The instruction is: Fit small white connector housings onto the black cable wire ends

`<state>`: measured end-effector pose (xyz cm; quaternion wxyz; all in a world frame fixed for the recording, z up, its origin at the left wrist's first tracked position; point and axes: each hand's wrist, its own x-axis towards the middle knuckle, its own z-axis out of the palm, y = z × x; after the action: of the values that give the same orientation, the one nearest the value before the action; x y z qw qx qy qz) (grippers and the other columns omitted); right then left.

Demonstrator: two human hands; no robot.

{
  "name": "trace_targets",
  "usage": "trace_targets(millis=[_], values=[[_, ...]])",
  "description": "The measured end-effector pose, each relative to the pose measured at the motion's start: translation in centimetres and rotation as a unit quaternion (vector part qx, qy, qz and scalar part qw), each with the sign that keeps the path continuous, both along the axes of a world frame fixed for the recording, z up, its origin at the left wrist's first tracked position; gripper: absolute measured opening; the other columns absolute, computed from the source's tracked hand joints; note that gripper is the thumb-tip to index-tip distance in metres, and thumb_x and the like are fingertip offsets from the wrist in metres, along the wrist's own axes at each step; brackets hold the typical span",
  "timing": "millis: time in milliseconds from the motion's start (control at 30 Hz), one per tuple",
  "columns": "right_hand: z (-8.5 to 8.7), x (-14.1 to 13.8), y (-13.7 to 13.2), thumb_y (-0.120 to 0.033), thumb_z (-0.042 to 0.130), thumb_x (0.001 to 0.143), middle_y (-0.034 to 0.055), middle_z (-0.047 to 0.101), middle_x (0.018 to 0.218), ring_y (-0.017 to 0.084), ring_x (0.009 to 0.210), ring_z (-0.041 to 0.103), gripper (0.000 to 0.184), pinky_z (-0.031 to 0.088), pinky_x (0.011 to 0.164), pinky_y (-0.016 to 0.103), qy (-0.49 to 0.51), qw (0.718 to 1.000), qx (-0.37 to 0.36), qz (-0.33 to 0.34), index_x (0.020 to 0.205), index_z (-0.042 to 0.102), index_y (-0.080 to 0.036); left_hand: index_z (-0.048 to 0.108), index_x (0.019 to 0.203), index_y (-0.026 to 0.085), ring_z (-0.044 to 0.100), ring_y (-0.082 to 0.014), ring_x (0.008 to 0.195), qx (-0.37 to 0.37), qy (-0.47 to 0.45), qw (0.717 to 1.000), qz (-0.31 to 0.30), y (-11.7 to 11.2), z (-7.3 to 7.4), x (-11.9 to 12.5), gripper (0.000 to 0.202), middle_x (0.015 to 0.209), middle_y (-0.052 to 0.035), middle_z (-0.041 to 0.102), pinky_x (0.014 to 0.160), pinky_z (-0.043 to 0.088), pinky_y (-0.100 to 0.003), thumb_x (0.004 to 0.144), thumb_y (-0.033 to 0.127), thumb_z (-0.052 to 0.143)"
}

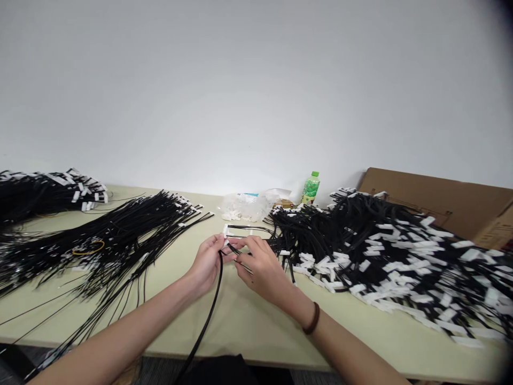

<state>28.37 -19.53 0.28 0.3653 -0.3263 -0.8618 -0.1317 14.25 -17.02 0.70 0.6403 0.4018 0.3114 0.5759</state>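
Observation:
My left hand (208, 262) and my right hand (258, 264) meet over the middle of the pale table (248, 321), fingers pinched together. Between them is the end of a black cable (208, 315), which trails down toward me off the front edge. A small white connector (226, 244) shows at the fingertips of my left hand. My right hand pinches the thin wire ends beside it. Just behind the hands lies another black cable with a white connector (226, 230).
A big heap of black cables with white tags (393, 256) fills the right side. More cable bundles (120, 230) lie on the left, one with a yellow rubber band (88, 248). A plastic bag of white parts (244, 206), a green bottle (310, 188) and a cardboard box (449, 203) stand behind.

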Motion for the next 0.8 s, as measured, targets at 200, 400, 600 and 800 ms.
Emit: trace_targets(millis=[200, 400, 600, 800], values=[[0.5, 0.9, 0.1, -0.006, 0.056, 0.073, 0.0044, 0.047, 0.103, 0.018, 0.103, 0.040, 0.011, 0.034, 0.090, 0.034, 0.069, 0.993, -0.071, 0.069, 0.070, 0.052, -0.017, 0.057, 0.074, 0.009, 0.058, -0.0104, 0.061, -0.014, 0.019, 0.999, 0.032, 0.1, 0.3, -0.2, 0.017, 0.080, -0.0105, 0.065, 0.053, 0.049, -0.020, 0.083, 0.017, 0.045], [0.8, 2.0, 0.4, -0.007, 0.060, 0.067, 0.0039, 0.046, 0.100, 0.020, 0.103, 0.040, 0.012, 0.032, 0.092, 0.038, 0.055, 0.989, -0.118, 0.071, 0.065, 0.053, -0.017, 0.054, 0.069, 0.010, 0.063, -0.0157, 0.074, -0.027, 0.014, 0.997, 0.078, 0.1, 0.6, -0.5, 0.018, 0.073, -0.0083, 0.064, 0.053, 0.048, -0.020, 0.083, 0.016, 0.045], [1.9, 2.7, 0.3, -0.011, 0.059, 0.073, 0.0036, 0.049, 0.098, 0.018, 0.100, 0.043, 0.015, 0.037, 0.087, 0.035, 0.072, 0.981, -0.157, 0.091, 0.062, 0.051, -0.017, 0.054, 0.071, 0.010, 0.063, -0.0147, 0.069, -0.031, 0.012, 0.995, 0.094, 0.2, 0.7, -0.6, 0.017, 0.072, -0.0090, 0.064, 0.050, 0.048, -0.019, 0.083, 0.016, 0.045], [2.9, 3.6, 0.4, -0.020, 0.058, 0.078, 0.0043, 0.051, 0.091, 0.019, 0.095, 0.044, 0.023, 0.035, 0.085, 0.036, 0.126, 0.987, -0.084, 0.061, 0.058, 0.048, -0.016, 0.054, 0.073, 0.010, 0.063, -0.0134, 0.066, -0.034, 0.022, 0.993, 0.108, 0.2, 0.7, -0.7, 0.016, 0.076, -0.0097, 0.064, 0.048, 0.047, -0.018, 0.084, 0.015, 0.043]])
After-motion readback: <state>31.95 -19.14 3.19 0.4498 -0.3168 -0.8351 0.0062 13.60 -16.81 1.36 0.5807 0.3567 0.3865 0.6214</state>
